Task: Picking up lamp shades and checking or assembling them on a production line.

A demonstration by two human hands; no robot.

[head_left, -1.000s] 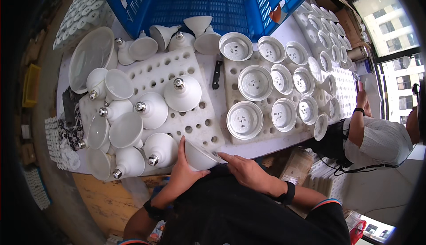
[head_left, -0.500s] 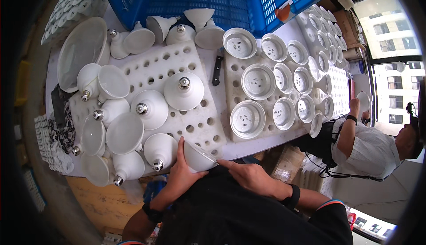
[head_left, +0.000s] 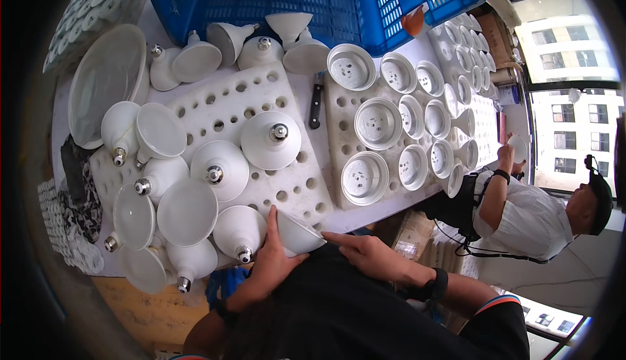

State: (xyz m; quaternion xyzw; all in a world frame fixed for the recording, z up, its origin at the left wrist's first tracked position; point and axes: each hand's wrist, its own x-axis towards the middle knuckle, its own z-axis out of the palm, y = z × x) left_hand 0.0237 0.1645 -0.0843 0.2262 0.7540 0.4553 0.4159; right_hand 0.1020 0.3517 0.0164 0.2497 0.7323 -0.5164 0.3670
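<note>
A white cone-shaped lamp bulb [head_left: 295, 233] is held tilted on its side near my body. My left hand [head_left: 274, 262] is closed around its wide body, thumb below and index finger stretched up along the far side. At the bulb's rim, the curled fingers of my right hand [head_left: 375, 255] grip the edge, with the index fingertip on it; the thumb is mostly hidden. Next to my left hand lies another white lamp bulb [head_left: 240, 229] with a silver screw base. Several more bulbs stand or lie on the holed white foam board [head_left: 274, 197], some face up, some base up.
Right of centre, a second foam board [head_left: 342, 125] carries several open white lamp housings [head_left: 378, 123]. A black-handled knife [head_left: 315, 105] lies between the boards. At the back stands a blue crate [head_left: 287, 8]; a large white oval bowl [head_left: 107, 86] is far left. Another person [head_left: 528, 210] works at right.
The view has shifted slightly, so the table's things sit a little differently. Both my hands keep their hold on the bulb, with hardly any movement.
</note>
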